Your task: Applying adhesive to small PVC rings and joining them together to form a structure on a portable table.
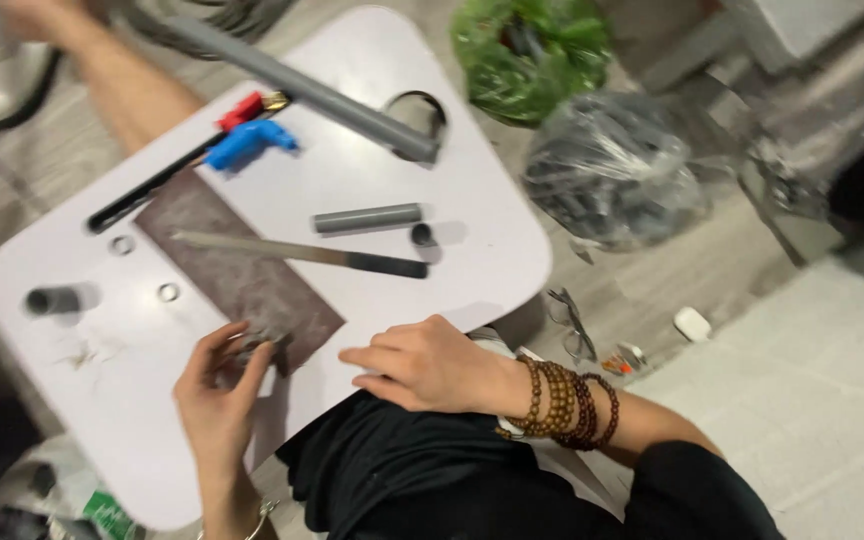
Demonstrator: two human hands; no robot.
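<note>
My left hand (217,392) pinches a small grey piece (253,345), blurred, at the near corner of a brown sandpaper sheet (237,268) lying on a white low table (372,60). At the table's near edge rests my right hand (420,365), fingers loosely spread and holding nothing, with brown bead bracelets (564,402) on its wrist. A flat metal file with a black handle (302,252) lies across the sandpaper's far end. Beyond the file are a short grey pipe (367,218) and a small pipe stub (422,235).
A long grey pipe (302,85), a saw with a blue and red handle (247,135), two small rings (122,244) and another pipe stub (52,298) lie on the table. A green bag (527,50), a clear bag (612,170) and glasses (572,322) sit on the floor. Another person's arm (122,85) reaches in top left.
</note>
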